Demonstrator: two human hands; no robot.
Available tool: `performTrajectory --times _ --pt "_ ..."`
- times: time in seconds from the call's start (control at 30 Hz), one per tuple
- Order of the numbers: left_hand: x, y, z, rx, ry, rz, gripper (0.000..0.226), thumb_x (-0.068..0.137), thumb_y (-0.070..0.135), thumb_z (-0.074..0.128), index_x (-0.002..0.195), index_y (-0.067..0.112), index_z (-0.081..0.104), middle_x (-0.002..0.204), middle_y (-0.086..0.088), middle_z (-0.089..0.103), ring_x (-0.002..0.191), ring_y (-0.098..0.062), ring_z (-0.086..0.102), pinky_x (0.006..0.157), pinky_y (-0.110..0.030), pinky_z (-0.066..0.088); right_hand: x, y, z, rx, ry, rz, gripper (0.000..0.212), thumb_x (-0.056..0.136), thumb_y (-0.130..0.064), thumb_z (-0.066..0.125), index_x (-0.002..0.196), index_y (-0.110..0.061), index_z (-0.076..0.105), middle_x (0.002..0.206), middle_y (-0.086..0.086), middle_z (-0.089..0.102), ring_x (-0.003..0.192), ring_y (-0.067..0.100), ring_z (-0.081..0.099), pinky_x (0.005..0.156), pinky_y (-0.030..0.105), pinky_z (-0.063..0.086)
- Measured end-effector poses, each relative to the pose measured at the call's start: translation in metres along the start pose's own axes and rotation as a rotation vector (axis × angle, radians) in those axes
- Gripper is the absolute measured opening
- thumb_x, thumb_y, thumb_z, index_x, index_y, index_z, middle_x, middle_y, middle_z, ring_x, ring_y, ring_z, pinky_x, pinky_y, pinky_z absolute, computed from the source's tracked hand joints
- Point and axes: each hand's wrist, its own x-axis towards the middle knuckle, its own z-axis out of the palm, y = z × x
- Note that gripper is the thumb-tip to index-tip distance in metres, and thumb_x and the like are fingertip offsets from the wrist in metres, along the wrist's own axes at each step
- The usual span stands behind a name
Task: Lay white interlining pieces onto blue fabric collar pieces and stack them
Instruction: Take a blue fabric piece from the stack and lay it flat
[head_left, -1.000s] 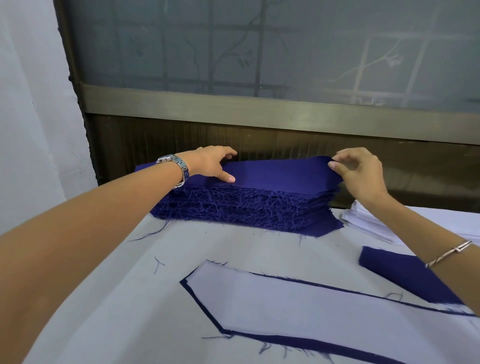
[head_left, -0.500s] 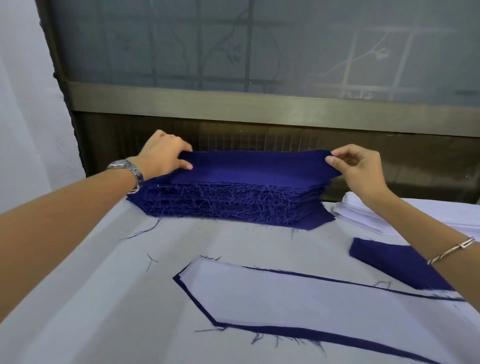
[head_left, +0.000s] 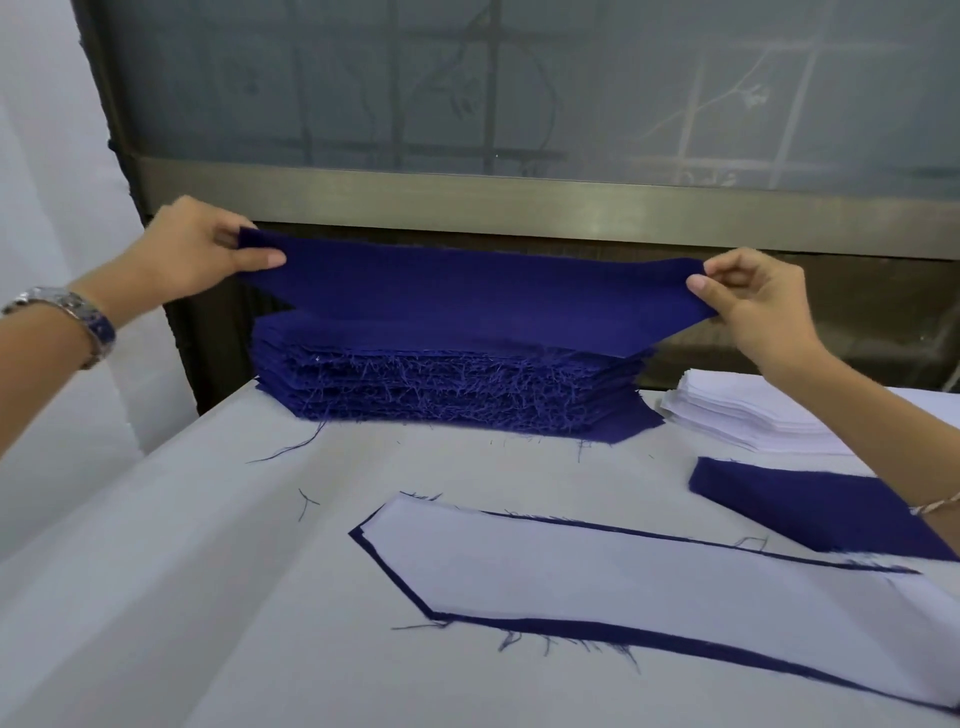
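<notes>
One blue collar piece (head_left: 467, 296) hangs lifted above a tall stack of blue collar pieces (head_left: 447, 384) with frayed edges at the back of the table. My left hand (head_left: 197, 254) pinches its left end and my right hand (head_left: 753, 301) pinches its right end. In front lies a blue collar piece with a white interlining piece (head_left: 623, 577) laid on it. A stack of white interlining pieces (head_left: 737, 415) sits right of the blue stack.
Another blue collar piece (head_left: 810, 504) lies at the right, partly under my right forearm. The table (head_left: 182, 597) is covered in white cloth with loose blue threads. A dark frosted window and its metal frame (head_left: 519, 208) stand close behind the stacks.
Both hands have raised the top blue piece off the stack. My left hand moved from the top of the pile to the piece's left end.
</notes>
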Motion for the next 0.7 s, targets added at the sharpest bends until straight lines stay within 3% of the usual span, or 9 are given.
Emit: performTrajectory --times 0.03,0.1,0.17,0.27,0.43,0.57,0.7 --pt "-0.003 0.004 -0.003 -0.097 0.015 -0.025 0.031 0.082 0.036 0.075 0.105 0.015 0.075 0.083 -0.001 0.072 0.064 0.010 0.064 0.070 -0.007 0.048 -0.001 -0.005 -0.007 0.024 -0.001 0.027 0.021 0.094 -0.009 0.067 0.086 -0.027 0.061 0.078 -0.012 0.070 0.077 0.005 0.069 0.059 0.011 0.054" --pt "-0.009 0.015 -0.005 -0.246 0.019 -0.073 0.034 0.079 0.044 0.072 0.107 0.025 0.074 0.082 0.010 0.073 0.068 0.010 0.066 0.080 -0.013 0.047 -0.004 -0.012 -0.023 0.080 -0.016 0.090 0.019 0.092 -0.007 0.067 0.085 -0.024 0.061 0.067 -0.016 0.071 0.068 0.000 0.071 0.052 0.012 0.053" --pt "-0.015 0.027 -0.006 -0.319 -0.008 -0.120 0.026 0.076 0.050 0.069 0.096 0.033 0.073 0.071 0.020 0.073 0.066 0.008 0.066 0.075 -0.016 0.047 -0.008 -0.015 -0.044 0.105 -0.050 0.131 0.016 0.091 -0.006 0.067 0.086 -0.021 0.063 0.064 -0.016 0.071 0.062 -0.002 0.070 0.049 0.013 0.053" --pt "-0.026 0.044 -0.002 -0.375 -0.110 -0.162 0.022 0.072 0.055 0.067 0.083 0.037 0.072 0.068 0.018 0.074 0.057 0.008 0.065 0.066 -0.021 0.049 -0.015 -0.015 -0.081 0.047 -0.108 0.165 0.007 0.083 -0.018 0.074 0.087 -0.022 0.071 0.069 -0.013 0.075 0.061 -0.002 0.069 0.051 0.011 0.053" --pt "-0.050 0.062 0.015 -0.390 -0.393 -0.193 0.030 0.065 0.061 0.066 0.081 0.039 0.080 0.077 0.007 0.076 0.061 -0.002 0.067 0.068 -0.026 0.047 -0.032 -0.001 -0.147 -0.127 -0.261 0.306 0.029 0.065 -0.046 0.084 0.086 -0.025 0.080 0.072 -0.003 0.075 0.052 0.003 0.063 0.051 0.012 0.050" --pt "-0.070 0.070 0.036 -0.283 -0.644 -0.232 0.037 0.063 0.062 0.067 0.084 0.035 0.081 0.083 0.010 0.077 0.067 -0.005 0.070 0.065 -0.023 0.046 -0.045 0.032 -0.190 -0.176 -0.233 0.532 0.032 0.046 -0.040 0.089 0.073 -0.026 0.079 0.062 0.001 0.070 0.042 0.006 0.056 0.041 0.014 0.045" --pt "-0.090 0.075 0.050 -0.269 -0.845 -0.195 0.044 0.063 0.065 0.067 0.090 0.034 0.081 0.078 0.007 0.076 0.064 0.000 0.063 0.054 -0.015 0.039 -0.064 0.059 -0.220 -0.293 -0.408 0.668 0.040 0.059 -0.035 0.088 0.087 -0.009 0.078 0.064 0.019 0.067 0.038 0.016 0.050 0.038 0.016 0.040"
